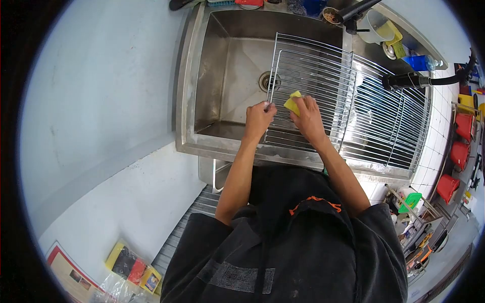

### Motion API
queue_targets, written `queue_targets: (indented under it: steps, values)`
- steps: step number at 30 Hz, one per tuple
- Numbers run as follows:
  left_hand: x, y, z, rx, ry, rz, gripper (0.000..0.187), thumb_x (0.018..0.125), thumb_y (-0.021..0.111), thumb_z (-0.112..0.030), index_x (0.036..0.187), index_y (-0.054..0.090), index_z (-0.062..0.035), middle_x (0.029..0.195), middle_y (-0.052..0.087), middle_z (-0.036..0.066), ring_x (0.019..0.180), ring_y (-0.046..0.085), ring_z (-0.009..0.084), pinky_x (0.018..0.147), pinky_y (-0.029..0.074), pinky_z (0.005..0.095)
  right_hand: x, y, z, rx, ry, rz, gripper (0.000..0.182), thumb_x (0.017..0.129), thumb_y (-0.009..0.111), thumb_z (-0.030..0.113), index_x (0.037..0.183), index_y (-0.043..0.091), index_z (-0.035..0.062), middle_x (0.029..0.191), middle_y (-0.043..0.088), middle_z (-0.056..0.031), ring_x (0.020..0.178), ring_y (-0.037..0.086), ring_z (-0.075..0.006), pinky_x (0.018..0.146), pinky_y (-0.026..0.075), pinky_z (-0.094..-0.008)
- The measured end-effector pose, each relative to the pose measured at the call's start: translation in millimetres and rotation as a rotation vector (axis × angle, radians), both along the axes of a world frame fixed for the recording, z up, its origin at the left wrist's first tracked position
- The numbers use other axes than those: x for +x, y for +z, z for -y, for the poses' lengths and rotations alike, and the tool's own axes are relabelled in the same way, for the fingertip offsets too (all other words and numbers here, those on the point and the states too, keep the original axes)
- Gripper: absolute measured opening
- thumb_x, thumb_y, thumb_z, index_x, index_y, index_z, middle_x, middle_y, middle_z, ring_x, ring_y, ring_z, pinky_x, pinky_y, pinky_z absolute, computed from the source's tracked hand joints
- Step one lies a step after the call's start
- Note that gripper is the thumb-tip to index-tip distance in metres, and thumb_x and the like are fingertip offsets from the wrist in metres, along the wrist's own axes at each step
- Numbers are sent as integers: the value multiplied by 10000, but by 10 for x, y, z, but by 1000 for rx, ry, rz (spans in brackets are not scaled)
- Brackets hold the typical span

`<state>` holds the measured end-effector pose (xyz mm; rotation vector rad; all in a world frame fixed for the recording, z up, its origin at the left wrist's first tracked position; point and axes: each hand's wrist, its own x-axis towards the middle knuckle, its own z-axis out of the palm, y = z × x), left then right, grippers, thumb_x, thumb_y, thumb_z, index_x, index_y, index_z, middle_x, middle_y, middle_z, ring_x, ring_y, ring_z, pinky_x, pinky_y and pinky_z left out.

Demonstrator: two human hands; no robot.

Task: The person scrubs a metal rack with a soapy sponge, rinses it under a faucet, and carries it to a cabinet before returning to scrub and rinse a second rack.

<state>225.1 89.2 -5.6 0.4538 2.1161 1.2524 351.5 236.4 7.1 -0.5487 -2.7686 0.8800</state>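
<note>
A long metal wire rack (323, 65) lies across the stainless sink, reaching from above the left basin to the far right side. My left hand (259, 120) is closed around the rack's left edge bar. In my right hand (309, 118) is a yellow sponge (292, 103), pinched by the fingers and held against the rack's wires, a little right of my left hand. The left sink basin (237, 65) shows its drain (268, 81) just beyond my left hand.
A black faucet (404, 82) reaches over the rack from the right. On the back ledge stand a clear plastic container (374, 28), a blue bottle (423, 63) and a small bowl (331, 15). A wall (111, 76) rises on the left. Red bins (447, 188) are at far right.
</note>
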Motion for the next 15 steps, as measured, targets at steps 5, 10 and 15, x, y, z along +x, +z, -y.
queue_targets:
  steps: [5,10,15]
  values:
    - [-25,-85,14,-4,-24,38,186,920,643,-113,861,689,58,710,705,104,610,669,116,543,546,279,4,9,6,-11,-9,21,515,782,756,120,1240,528,70,1170,534,-197,1099,545,-387,942,467,-481]
    - [-5,-18,-7,-25,1,18,179,916,639,-107,878,693,59,717,708,101,621,675,122,555,565,283,2,-9,12,-10,-24,2,518,780,760,120,1243,531,72,1178,539,-206,1101,547,-395,946,465,-486]
    - [18,-25,-20,-36,29,14,198,900,641,-151,880,696,38,667,687,129,585,692,168,564,546,298,8,-16,25,-3,-35,-12,530,780,764,120,1253,531,70,1169,544,-212,1097,547,-399,948,463,-491]
